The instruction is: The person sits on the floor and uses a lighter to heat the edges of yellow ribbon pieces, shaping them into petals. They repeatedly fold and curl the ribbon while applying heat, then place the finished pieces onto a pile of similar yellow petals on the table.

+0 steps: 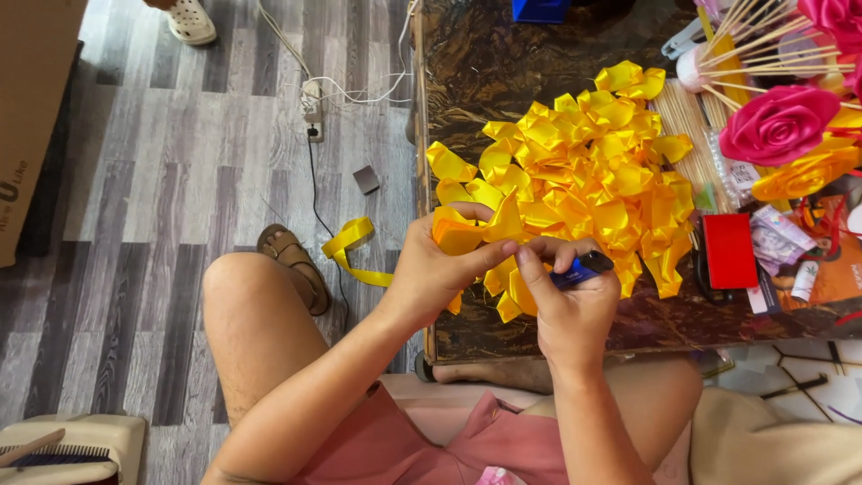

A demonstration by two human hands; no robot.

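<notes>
Evidently a folded piece of yellow ribbon point(467, 232) is pinched in the left hand point(440, 269) at the near edge of the counter point(485, 72), thumb on top and fingers beneath, so that the fold is kept flat and steady. A small blue lighter point(579, 269) is gripped in the right hand point(566, 305), its tip brought right up beside the ribbon, while the forefinger of that hand is pressed against the fold — both hands are thus closed around something, neither is free. A loose tail of the ribbon point(352, 251) is let fall over the counter's left edge toward the floor point(162, 180), out of the way of the work.

Just beyond the hands a heap of finished yellow ribbon petals point(593, 153) is piled near the middle of the counter, within easy reach. Toward the far right corner, bamboo skewers point(763, 40) are stood in a holder, and a pink ribbon rose point(777, 121) and an orange one point(804, 175) are laid beside them. A red box point(729, 250) is set at the right edge.

The counter is dark and marbled, low enough for seated work. The floor is laid in grey wood-look planks — a power strip point(312, 103) with white cables, a sandal point(292, 260) and a cardboard box point(36, 108) are seen on it.
</notes>
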